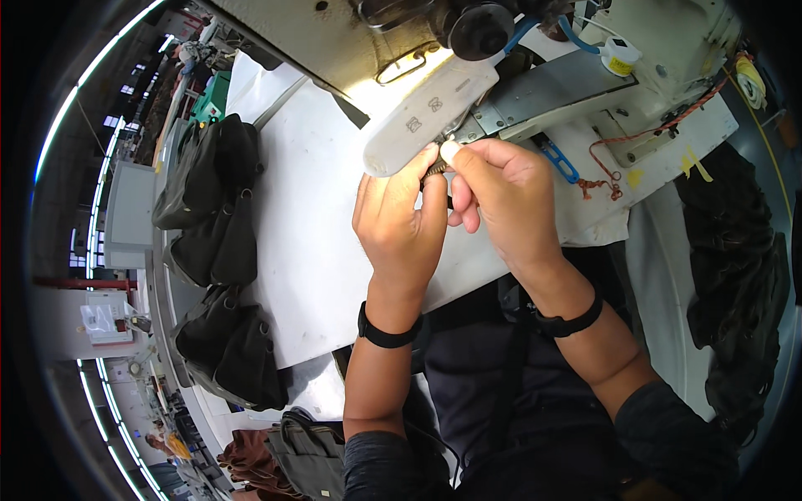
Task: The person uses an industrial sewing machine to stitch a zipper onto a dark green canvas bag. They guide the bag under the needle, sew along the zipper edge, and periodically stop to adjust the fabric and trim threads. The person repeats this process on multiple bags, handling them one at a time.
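Worktop: We are at a white worktop [313,209], with a sewing machine [326,37] across its far side and lamp glow beneath the machine's head.
Workshop: To our left, the room runs back past a white partition [132,213] under long tube lights [82,81].
Left edge: Dark bags [205,179] line the worktop's left side; nearer us, a dark handbag [309,463] sits beside reddish-brown material [249,455].
Right side: A blue tool [560,160] and a tangled orange cord [616,194] lie beside the narrow metal bed [564,90]; dark material [727,275] is heaped farther right.
Near edge: The front rim slants beneath our forearms, close to our body.
Open room: The widest white stretch spans from the bags to our left hand [397,213]; ahead, the pale guard plate [430,113] is just beside our fingers, leaving little space.
Hands: Left and right hand [510,188] are together, fingertips pinching a small dark piece [436,169].
Piece: It sits by the guard plate, near the bed's end, partly hidden by fingers; we cannot tell its exact kind.
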`<state>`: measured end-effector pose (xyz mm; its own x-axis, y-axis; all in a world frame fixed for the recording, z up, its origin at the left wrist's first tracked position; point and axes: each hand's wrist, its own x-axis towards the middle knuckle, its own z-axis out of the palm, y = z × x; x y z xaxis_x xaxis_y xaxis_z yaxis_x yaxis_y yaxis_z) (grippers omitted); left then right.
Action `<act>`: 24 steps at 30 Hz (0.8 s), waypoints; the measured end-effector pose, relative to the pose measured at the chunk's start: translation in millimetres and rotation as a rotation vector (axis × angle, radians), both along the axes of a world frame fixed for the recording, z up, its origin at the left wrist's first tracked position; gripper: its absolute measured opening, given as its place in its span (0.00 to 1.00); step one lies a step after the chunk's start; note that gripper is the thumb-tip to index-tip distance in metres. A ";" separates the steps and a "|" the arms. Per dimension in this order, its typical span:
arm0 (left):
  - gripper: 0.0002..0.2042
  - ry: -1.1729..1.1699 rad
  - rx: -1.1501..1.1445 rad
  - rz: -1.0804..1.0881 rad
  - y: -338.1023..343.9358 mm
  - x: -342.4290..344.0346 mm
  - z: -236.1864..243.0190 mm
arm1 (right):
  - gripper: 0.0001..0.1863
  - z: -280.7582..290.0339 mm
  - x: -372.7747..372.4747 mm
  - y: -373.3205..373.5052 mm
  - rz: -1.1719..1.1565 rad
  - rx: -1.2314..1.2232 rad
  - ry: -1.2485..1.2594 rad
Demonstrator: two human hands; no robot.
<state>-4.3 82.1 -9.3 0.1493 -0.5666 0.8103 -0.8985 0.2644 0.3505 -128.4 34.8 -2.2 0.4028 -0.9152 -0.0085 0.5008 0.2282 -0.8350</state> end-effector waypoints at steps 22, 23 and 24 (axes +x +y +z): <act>0.12 0.087 0.043 0.039 -0.3 -4.8 -1.3 | 0.10 15.7 -24.9 -30.1 0.040 -0.370 0.307; 0.13 0.026 0.060 0.049 0.8 -2.3 1.5 | 0.10 18.4 -24.2 -32.9 0.088 -0.393 0.351; 0.14 -0.059 0.071 0.013 1.1 2.2 6.5 | 0.10 19.3 -24.2 -35.9 0.090 -0.385 0.331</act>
<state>-2.1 83.2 -2.8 0.1107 -0.6216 0.7755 -0.9212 0.2287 0.3148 -152.6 -1.1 17.1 0.5126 -0.8392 0.1815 0.1879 -0.0966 -0.9774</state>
